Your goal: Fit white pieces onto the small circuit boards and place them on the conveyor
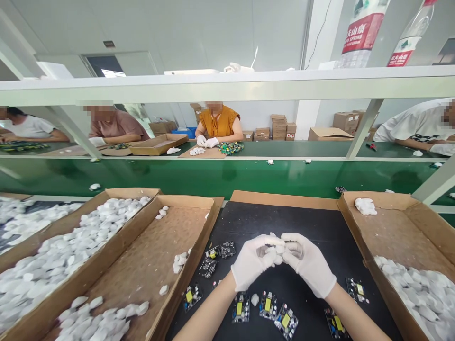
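Note:
My left hand (253, 262) and my right hand (310, 263), both in white gloves, meet above a black mat (277, 220). Their fingers are closed around a small white piece (279, 251), whose exact kind is partly hidden by the fingertips. Below them on the mat lie several small circuit boards (241, 309) with yellow components, and one loose white lump (255, 299) between two of them. More dark boards (208, 267) form a loose group left of my left hand. Right of my right forearm are two further boards (357, 290).
Cardboard trays with white lumps flank the mat: a sparsely filled tray (142, 246), a fuller one (66, 255) beyond it, and another (398, 227) at right. A green conveyor belt (220, 176) runs behind, under a white shelf (227, 87) with bottles. Several co-workers sit across.

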`<action>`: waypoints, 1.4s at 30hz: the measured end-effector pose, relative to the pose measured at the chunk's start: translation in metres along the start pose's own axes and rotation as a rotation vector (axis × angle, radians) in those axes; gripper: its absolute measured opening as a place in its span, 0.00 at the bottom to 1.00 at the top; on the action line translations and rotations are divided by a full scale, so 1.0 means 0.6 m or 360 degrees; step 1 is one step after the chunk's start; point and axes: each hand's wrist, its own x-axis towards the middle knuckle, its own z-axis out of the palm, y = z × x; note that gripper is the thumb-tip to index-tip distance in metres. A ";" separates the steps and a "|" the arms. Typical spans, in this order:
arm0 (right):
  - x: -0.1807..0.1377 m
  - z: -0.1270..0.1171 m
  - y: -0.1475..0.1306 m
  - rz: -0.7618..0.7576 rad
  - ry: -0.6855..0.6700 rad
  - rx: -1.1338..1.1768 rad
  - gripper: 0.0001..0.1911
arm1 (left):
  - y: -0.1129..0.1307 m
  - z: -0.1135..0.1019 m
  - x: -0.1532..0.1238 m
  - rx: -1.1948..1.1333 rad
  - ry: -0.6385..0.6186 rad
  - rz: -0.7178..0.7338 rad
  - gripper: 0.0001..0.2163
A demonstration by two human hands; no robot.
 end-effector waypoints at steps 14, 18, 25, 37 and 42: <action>0.029 -0.043 0.026 0.0141 0.0328 -0.0007 0.21 | -0.016 -0.081 0.034 0.0467 0.0809 0.0054 0.16; 0.041 -0.055 0.049 -0.0106 0.0403 -0.0903 0.18 | -0.037 -0.103 0.037 0.1050 0.0876 0.0049 0.19; 0.038 -0.055 0.038 -0.0077 -0.0132 -0.1710 0.16 | -0.019 -0.077 0.028 0.1348 0.0736 0.0362 0.15; 0.033 -0.020 0.028 -0.0027 -0.0074 -0.1988 0.13 | 0.026 -0.023 -0.019 0.1525 -0.1148 0.0275 0.20; 0.028 -0.015 0.028 0.0037 -0.0037 -0.1960 0.12 | 0.012 -0.020 -0.031 0.1642 -0.0988 0.0192 0.18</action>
